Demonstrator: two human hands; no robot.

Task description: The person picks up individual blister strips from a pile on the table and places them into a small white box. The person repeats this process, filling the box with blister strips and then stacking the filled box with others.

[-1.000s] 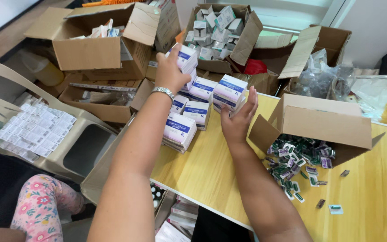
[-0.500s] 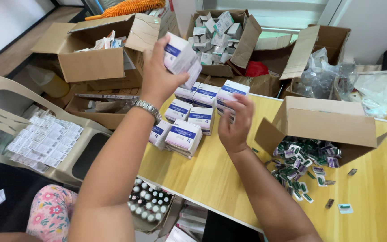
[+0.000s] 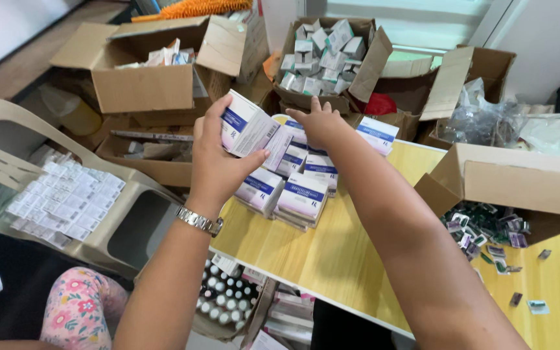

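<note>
Fingers of your left hand are clamping a white-and-blue carton above the carton stack, while your right hand is reaching, spread open, just beyond it.

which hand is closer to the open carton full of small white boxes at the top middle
Right. The right hand reaches just below that carton, nearly at its front wall. The left hand holds a white box farther back and left.

Left hand gripping white-and-blue carton, right hand on stacked cartons, wooden table
</note>
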